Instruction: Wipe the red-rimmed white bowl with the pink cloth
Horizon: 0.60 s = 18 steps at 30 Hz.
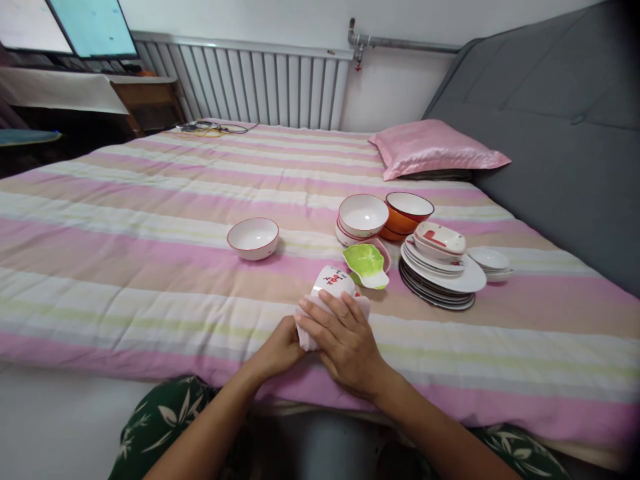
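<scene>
A white bowl with a red printed pattern (333,281) is tilted between my hands near the bed's front edge. My left hand (281,347) grips it from the left, fingers mostly hidden behind it. Over its near side, my right hand (345,340) presses a pale pink cloth (306,337), fingers together. Just beyond lie a green leaf-shaped dish (365,261) and a pink dish (384,253) partly under it. A single white bowl with a red rim (253,240) stands apart to the left.
Behind the leaf dish are stacked white bowls (363,215) and orange bowls (400,223). Stacked plates (473,279) carry small square dishes (440,239); small white dishes (490,259) sit beside them. A pink pillow (437,148) lies by the grey headboard (550,120). Cables (215,128) lie at the far edge.
</scene>
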Each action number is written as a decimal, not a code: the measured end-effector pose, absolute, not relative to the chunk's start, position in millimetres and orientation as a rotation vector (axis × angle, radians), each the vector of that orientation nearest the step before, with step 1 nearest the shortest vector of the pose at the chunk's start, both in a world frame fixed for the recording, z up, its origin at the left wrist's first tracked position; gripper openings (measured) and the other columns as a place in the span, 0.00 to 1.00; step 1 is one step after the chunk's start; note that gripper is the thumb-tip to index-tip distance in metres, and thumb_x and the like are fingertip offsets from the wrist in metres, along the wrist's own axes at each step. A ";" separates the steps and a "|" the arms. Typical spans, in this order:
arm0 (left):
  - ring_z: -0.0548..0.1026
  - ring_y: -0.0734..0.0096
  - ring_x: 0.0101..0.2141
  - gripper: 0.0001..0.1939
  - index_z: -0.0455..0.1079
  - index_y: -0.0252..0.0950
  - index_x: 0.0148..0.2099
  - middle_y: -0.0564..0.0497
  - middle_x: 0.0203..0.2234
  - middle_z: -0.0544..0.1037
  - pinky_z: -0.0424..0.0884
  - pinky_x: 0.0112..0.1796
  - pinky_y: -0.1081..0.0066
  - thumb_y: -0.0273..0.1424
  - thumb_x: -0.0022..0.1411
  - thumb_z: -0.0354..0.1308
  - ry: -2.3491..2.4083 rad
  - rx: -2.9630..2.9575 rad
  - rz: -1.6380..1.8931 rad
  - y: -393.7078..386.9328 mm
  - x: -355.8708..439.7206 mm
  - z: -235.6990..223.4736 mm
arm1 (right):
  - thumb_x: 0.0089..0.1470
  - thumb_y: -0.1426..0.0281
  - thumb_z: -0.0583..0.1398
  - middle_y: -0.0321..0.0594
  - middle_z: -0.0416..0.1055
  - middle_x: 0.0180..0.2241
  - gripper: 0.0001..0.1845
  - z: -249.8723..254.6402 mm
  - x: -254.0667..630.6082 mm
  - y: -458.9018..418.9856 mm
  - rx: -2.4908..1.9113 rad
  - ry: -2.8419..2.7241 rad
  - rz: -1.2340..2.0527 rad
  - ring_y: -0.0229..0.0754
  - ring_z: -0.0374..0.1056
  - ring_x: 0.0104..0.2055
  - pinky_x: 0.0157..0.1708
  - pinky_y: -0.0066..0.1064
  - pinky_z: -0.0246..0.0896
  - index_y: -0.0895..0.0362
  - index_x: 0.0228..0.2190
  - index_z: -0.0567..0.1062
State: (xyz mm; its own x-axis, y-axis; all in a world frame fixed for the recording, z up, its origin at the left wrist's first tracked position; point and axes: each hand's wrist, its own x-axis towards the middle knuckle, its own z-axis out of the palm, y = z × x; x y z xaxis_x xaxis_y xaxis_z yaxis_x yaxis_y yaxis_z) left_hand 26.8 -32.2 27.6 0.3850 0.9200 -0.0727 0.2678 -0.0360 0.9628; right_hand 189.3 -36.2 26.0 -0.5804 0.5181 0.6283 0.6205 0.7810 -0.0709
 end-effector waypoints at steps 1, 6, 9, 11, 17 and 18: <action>0.74 0.60 0.39 0.15 0.72 0.29 0.44 0.46 0.37 0.79 0.71 0.39 0.66 0.25 0.53 0.53 1.098 1.558 0.750 -32.1 26.6 27.1 | 0.55 0.72 0.52 0.33 0.60 0.59 0.24 25.9 189.2 -36.1 -0.842 -2.321 -0.206 0.44 0.45 0.64 0.64 0.44 0.33 0.53 0.54 0.65; 0.74 0.60 0.39 0.16 0.71 0.29 0.45 0.46 0.35 0.79 0.71 0.39 0.66 0.24 0.54 0.52 1.099 1.588 0.746 -32.1 25.7 25.9 | 0.56 0.72 0.51 0.31 0.58 0.60 0.24 25.2 188.9 -36.1 -0.851 -2.327 -0.211 0.44 0.45 0.64 0.63 0.44 0.34 0.53 0.54 0.65; 0.74 0.60 0.39 0.16 0.71 0.29 0.45 0.46 0.37 0.79 0.71 0.39 0.67 0.24 0.54 0.52 1.103 1.591 0.744 -32.2 25.6 25.9 | 0.56 0.73 0.51 0.30 0.57 0.60 0.24 24.9 188.8 -36.2 -0.846 -2.322 -0.217 0.44 0.45 0.64 0.63 0.43 0.34 0.53 0.54 0.65; 0.74 0.61 0.39 0.16 0.71 0.29 0.45 0.45 0.39 0.78 0.71 0.39 0.67 0.23 0.54 0.52 1.103 1.594 0.748 -32.2 25.7 25.7 | 0.56 0.73 0.51 0.30 0.57 0.60 0.24 24.5 188.7 -36.0 -0.840 -2.320 -0.223 0.44 0.45 0.65 0.63 0.43 0.34 0.53 0.54 0.65; 0.75 0.60 0.40 0.17 0.71 0.28 0.45 0.46 0.37 0.79 0.71 0.39 0.67 0.21 0.53 0.50 1.067 1.622 0.786 -30.6 26.4 24.2 | 0.55 0.75 0.50 0.30 0.59 0.59 0.25 22.5 188.1 -34.5 -0.828 -2.314 -0.248 0.43 0.45 0.65 0.64 0.42 0.33 0.53 0.54 0.65; 0.75 0.61 0.40 0.17 0.71 0.28 0.45 0.46 0.37 0.79 0.71 0.39 0.67 0.21 0.53 0.49 1.059 1.625 0.795 -30.2 26.4 23.9 | 0.55 0.75 0.50 0.30 0.59 0.59 0.25 22.1 188.0 -34.3 -0.832 -2.314 -0.252 0.43 0.45 0.65 0.64 0.42 0.33 0.53 0.54 0.65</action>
